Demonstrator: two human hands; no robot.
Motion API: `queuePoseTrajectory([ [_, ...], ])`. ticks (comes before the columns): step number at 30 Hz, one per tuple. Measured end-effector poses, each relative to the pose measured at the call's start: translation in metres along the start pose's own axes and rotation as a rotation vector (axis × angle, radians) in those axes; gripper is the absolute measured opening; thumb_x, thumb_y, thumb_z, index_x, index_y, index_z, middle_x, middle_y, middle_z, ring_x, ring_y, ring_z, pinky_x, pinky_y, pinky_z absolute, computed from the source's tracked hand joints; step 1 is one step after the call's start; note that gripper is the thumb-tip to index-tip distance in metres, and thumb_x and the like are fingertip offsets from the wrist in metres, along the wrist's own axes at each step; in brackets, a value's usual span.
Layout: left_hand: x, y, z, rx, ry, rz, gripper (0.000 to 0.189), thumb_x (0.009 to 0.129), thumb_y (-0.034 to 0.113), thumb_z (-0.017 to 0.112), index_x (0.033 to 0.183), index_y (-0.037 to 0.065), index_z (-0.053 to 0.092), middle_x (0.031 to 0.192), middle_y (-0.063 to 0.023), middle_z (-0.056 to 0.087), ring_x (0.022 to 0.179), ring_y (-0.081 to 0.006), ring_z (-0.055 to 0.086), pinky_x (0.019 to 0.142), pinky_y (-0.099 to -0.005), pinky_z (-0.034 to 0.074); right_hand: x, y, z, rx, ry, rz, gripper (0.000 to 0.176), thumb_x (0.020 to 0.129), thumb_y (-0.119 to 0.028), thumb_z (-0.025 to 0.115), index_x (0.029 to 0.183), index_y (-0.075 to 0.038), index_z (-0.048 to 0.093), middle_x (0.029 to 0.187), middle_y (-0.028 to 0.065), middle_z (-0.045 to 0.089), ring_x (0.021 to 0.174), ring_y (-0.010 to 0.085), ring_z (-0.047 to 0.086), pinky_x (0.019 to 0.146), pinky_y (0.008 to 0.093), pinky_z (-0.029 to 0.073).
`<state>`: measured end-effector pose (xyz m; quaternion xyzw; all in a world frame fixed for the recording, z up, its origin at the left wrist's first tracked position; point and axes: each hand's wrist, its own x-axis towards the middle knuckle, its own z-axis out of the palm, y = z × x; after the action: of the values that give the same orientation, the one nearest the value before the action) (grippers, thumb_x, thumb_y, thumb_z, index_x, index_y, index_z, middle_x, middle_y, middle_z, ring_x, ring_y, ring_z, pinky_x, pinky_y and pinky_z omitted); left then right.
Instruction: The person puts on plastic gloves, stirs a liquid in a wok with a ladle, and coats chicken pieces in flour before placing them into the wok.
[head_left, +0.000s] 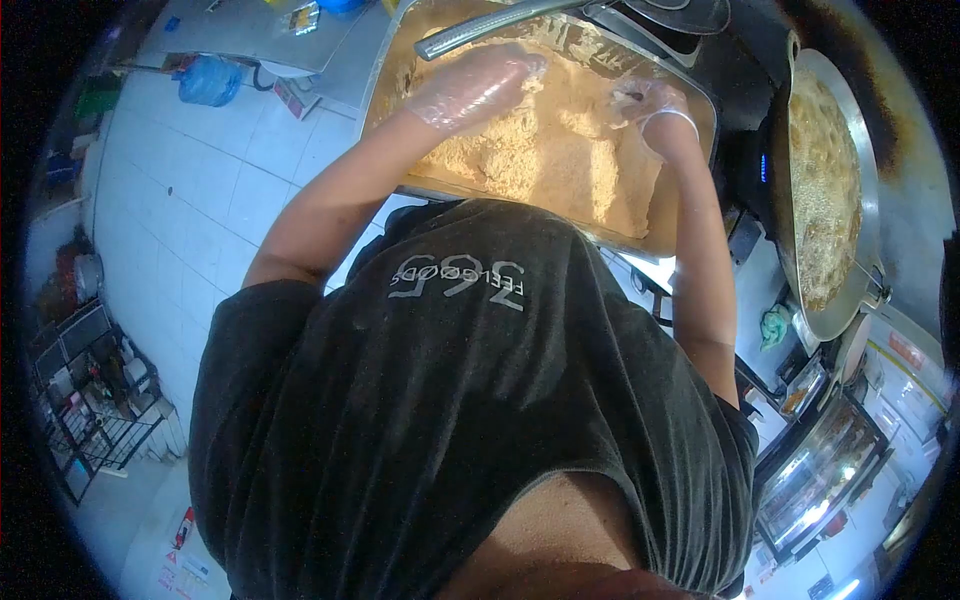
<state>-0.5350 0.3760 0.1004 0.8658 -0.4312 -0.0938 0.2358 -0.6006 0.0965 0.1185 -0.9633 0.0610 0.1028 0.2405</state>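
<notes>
A large metal tray (712, 150) holds a thick layer of tan, floury breading (510, 150) with coarse crumbly lumps. Over its upper left part, my left hand (478, 88) in a clear plastic glove reaches in, its fingers pressed together at the breading. My right hand (655, 108), also gloved, is at the right side of the same tray with its fingers curled inward. Anything between the fingers of either hand is too small or hidden to make out. The two hands are apart, with breading between them.
A metal-handled utensil (500, 27) lies across the tray's top edge. To the right stands a big wok (825, 190) of bubbling oil. A glass display case (820, 475) is at lower right, a black wire rack (95, 410) at lower left. White floor tiles (215, 180) show left.
</notes>
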Motion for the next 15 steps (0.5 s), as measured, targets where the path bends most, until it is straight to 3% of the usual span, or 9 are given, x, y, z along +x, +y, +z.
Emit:
queuePoseTrajectory([
  [1, 0.004, 0.016, -0.014, -0.006, -0.083, -0.032, 0.037, 0.088, 0.013, 0.068, 0.122, 0.002, 0.063, 0.107, -0.0211, 0.067, 0.101, -0.0392, 0.065, 0.093, -0.0458, 0.052, -0.003, -0.006, -0.004, -0.047, -0.060, 0.006, 0.027, 0.089, -0.020, 0.073, 0.113, -0.010, 0.074, 0.103, 0.0183, 0.074, 0.090, 0.0302, 0.072, 0.082, 0.0394, 0.055],
  [2, 0.007, 0.026, -0.021, -0.012, -0.165, -0.061, 0.035, 0.087, 0.013, 0.068, 0.121, 0.002, 0.064, 0.106, -0.0209, 0.067, 0.100, -0.0393, 0.065, 0.092, -0.0459, 0.052, -0.004, -0.004, -0.002, -0.075, 0.026, -0.050, 0.028, 0.087, -0.020, 0.074, 0.114, -0.010, 0.074, 0.103, 0.0186, 0.074, 0.090, 0.0316, 0.071, 0.082, 0.0404, 0.055],
  [4, 0.015, 0.024, -0.015, 0.149, -0.075, -0.005, 0.031, 0.087, 0.014, 0.069, 0.116, 0.001, 0.064, 0.105, -0.0202, 0.067, 0.100, -0.0389, 0.065, 0.091, -0.0465, 0.052, 0.000, 0.003, 0.002, -0.137, 0.206, -0.163, 0.032, 0.085, -0.019, 0.075, 0.116, -0.010, 0.073, 0.103, 0.0192, 0.073, 0.090, 0.0345, 0.070, 0.081, 0.0425, 0.054],
  [5, 0.019, 0.024, -0.014, 0.230, -0.029, 0.024, 0.030, 0.087, 0.014, 0.070, 0.113, 0.001, 0.064, 0.105, -0.0199, 0.067, 0.100, -0.0387, 0.065, 0.091, -0.0468, 0.052, 0.003, 0.004, 0.005, -0.121, 0.108, -0.141, 0.032, 0.086, -0.020, 0.075, 0.115, -0.009, 0.073, 0.103, 0.0200, 0.073, 0.091, 0.0356, 0.070, 0.081, 0.0429, 0.054],
  [7, 0.027, 0.031, -0.025, 0.040, -0.183, 0.069, 0.031, 0.086, 0.015, 0.071, 0.113, 0.001, 0.065, 0.105, -0.0200, 0.067, 0.100, -0.0387, 0.065, 0.091, -0.0472, 0.052, 0.009, -0.001, 0.009, -0.086, -0.084, -0.098, 0.031, 0.087, -0.021, 0.075, 0.115, -0.007, 0.073, 0.102, 0.0217, 0.072, 0.093, 0.0377, 0.069, 0.081, 0.0438, 0.054],
  [8, 0.030, 0.036, -0.031, -0.056, -0.261, 0.093, 0.031, 0.086, 0.016, 0.072, 0.112, 0.001, 0.065, 0.105, -0.0201, 0.067, 0.100, -0.0387, 0.066, 0.091, -0.0474, 0.052, 0.007, -0.004, 0.008, -0.126, -0.010, -0.122, 0.030, 0.086, -0.021, 0.075, 0.113, -0.008, 0.073, 0.101, 0.0216, 0.072, 0.093, 0.0364, 0.070, 0.081, 0.0437, 0.055],
  [11, 0.032, 0.037, -0.018, 0.102, -0.065, 0.087, 0.035, 0.084, 0.016, 0.074, 0.114, 0.001, 0.066, 0.107, -0.0204, 0.067, 0.101, -0.0384, 0.066, 0.091, -0.0468, 0.052, -0.008, -0.018, 0.005, -0.179, 0.119, -0.143, 0.027, 0.086, -0.021, 0.076, 0.109, -0.007, 0.074, 0.099, 0.0222, 0.072, 0.093, 0.0355, 0.071, 0.081, 0.0435, 0.056],
  [15, 0.041, 0.043, -0.029, 0.109, -0.135, 0.116, 0.039, 0.083, 0.016, 0.074, 0.117, 0.001, 0.065, 0.110, -0.0209, 0.067, 0.103, -0.0379, 0.065, 0.093, -0.0457, 0.052, -0.021, -0.027, -0.009, -0.187, 0.143, -0.092, 0.026, 0.083, -0.017, 0.076, 0.108, -0.007, 0.075, 0.095, 0.0231, 0.072, 0.089, 0.0377, 0.070, 0.079, 0.0432, 0.055],
])
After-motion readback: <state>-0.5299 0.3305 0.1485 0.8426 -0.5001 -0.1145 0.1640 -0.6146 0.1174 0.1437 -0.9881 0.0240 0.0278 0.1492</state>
